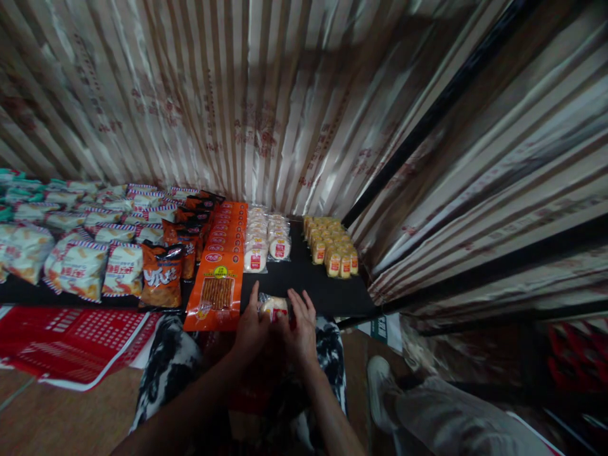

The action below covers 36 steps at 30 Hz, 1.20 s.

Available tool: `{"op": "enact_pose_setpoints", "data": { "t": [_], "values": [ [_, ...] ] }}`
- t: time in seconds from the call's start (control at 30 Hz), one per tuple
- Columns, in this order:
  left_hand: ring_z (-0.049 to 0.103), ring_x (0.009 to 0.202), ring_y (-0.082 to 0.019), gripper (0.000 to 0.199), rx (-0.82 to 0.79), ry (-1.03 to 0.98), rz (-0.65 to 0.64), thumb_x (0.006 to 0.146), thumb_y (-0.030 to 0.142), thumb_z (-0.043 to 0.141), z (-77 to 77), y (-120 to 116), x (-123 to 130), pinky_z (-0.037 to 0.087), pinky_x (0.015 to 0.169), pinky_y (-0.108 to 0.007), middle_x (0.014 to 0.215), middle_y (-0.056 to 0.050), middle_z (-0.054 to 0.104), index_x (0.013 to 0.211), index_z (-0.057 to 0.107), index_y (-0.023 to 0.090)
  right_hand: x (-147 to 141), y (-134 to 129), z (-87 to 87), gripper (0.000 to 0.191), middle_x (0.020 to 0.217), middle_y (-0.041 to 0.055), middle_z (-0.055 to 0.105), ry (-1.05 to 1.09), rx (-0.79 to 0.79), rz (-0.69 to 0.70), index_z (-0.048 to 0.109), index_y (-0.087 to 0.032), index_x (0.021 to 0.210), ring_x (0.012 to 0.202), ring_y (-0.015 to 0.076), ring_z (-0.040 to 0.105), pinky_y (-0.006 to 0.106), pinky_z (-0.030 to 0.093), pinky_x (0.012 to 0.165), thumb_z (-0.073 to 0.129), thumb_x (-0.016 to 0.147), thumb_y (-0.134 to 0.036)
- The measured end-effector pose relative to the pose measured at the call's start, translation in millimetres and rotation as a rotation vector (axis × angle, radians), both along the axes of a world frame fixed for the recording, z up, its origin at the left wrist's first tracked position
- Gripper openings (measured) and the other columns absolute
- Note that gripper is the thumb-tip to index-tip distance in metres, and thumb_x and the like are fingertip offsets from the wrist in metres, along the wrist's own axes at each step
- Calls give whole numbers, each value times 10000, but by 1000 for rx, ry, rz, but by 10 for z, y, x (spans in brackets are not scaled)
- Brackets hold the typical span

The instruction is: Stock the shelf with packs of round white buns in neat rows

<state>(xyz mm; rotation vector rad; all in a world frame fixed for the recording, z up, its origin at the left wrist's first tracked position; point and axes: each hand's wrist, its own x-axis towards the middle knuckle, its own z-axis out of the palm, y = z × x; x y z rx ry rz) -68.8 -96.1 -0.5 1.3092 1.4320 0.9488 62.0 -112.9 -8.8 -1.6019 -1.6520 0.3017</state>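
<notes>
Between my two hands, at the front edge of the black shelf (308,290), is a white wrapped snack pack (274,306) with a red label. My left hand (253,326) closes on its left side, index finger pointing up. My right hand (301,320) holds the right side, with its thumb near the front of the pack. Just beyond stand rows of similar white packs (256,254). Yellow wrapped packs (334,263) are grouped farther right. Orange flat packets (221,282) overlap in a column left of my hands.
Orange-black bags (161,277) and many white bags (78,266) fill the shelf's left part. A red basket (90,339) lies below. A striped curtain (266,95) hangs behind. Another person's leg and shoe (380,386) are at the lower right.
</notes>
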Motion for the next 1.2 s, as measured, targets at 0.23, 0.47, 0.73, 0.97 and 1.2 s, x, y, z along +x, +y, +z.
{"op": "enact_pose_setpoints", "data": {
  "t": [0.23, 0.47, 0.73, 0.97, 1.2],
  "values": [
    [586, 902, -180, 692, 41, 148, -137, 740, 145, 403, 172, 97, -73, 440, 829, -288, 1017, -67, 641, 1416, 256, 164, 125, 162, 21, 391, 1140, 72, 643, 20, -119, 98, 595, -214, 1187, 1221, 267, 418, 476, 344, 1010, 547, 809, -307],
    [568, 900, -188, 685, 75, 269, -161, 728, 138, 424, 234, 239, -104, 425, 841, -293, 974, -61, 638, 1400, 302, 181, 153, 209, 81, 255, 1005, 65, 676, 146, -153, 99, 697, -251, 993, 1006, 246, 546, 409, 426, 913, 601, 763, -307],
    [563, 926, -172, 604, 118, 240, -63, 733, 203, 501, 105, 379, -139, 441, 866, -316, 988, -38, 623, 1329, 405, 194, 172, 297, 62, 186, 776, 9, 647, 516, -249, 58, 702, -218, 825, 718, 160, 583, 267, 465, 670, 671, 675, -323],
    [462, 1179, -209, 543, 226, 270, 51, 771, 172, 451, -40, 248, -48, 399, 995, -370, 1280, -124, 472, 1311, 409, 134, 160, 442, 35, 308, 708, -5, 676, 923, -313, -48, 664, -193, 762, 664, 161, 606, 290, 487, 665, 753, 545, -392],
    [348, 1297, -240, 541, 370, 456, -107, 798, 89, 361, -168, 98, 152, 327, 1066, -442, 1409, -111, 386, 1333, 402, 157, 231, 625, -83, 353, 674, -14, 666, 914, -268, -102, 661, -194, 744, 629, 149, 599, 282, 485, 645, 770, 492, -416]
  ]
}}
